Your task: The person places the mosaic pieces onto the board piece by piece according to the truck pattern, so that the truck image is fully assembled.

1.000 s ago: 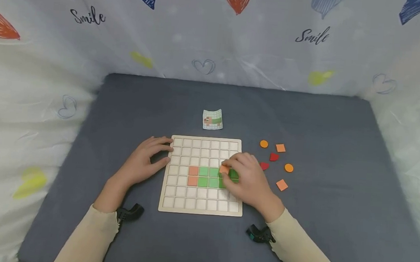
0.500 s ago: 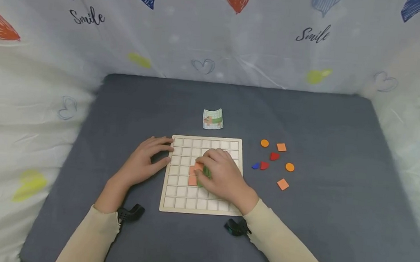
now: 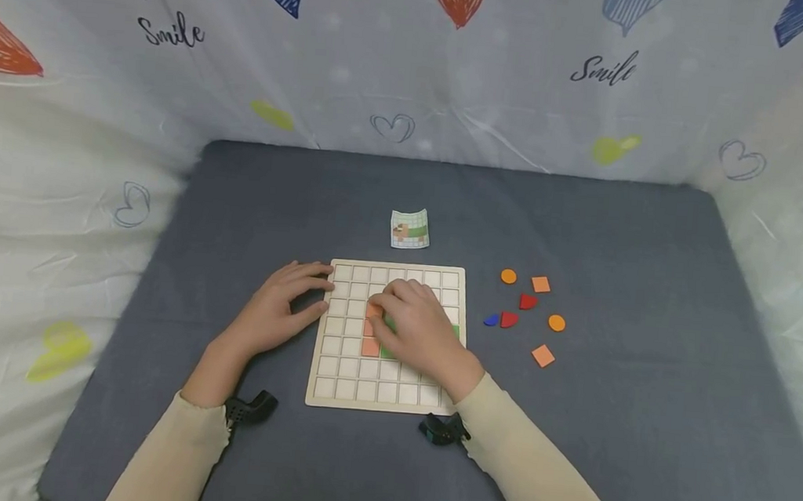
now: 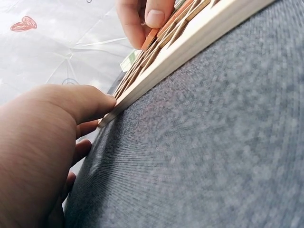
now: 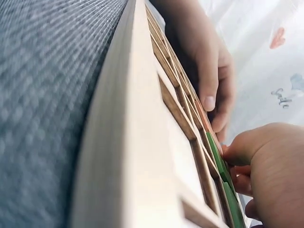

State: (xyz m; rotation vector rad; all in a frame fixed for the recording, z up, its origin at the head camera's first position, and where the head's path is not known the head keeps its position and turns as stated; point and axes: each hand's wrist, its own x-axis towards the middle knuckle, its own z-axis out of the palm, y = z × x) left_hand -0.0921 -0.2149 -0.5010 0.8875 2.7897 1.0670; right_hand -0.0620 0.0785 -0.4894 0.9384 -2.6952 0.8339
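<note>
Outward — orange tile column [image 3: 370, 327], far end pinched

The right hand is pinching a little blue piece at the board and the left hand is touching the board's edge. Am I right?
Nearly! The piece is orange, not blue: the head view shows the right hand pinching an orange piece at the board. The rest is right: the left hand is touching the board's edge.
</note>
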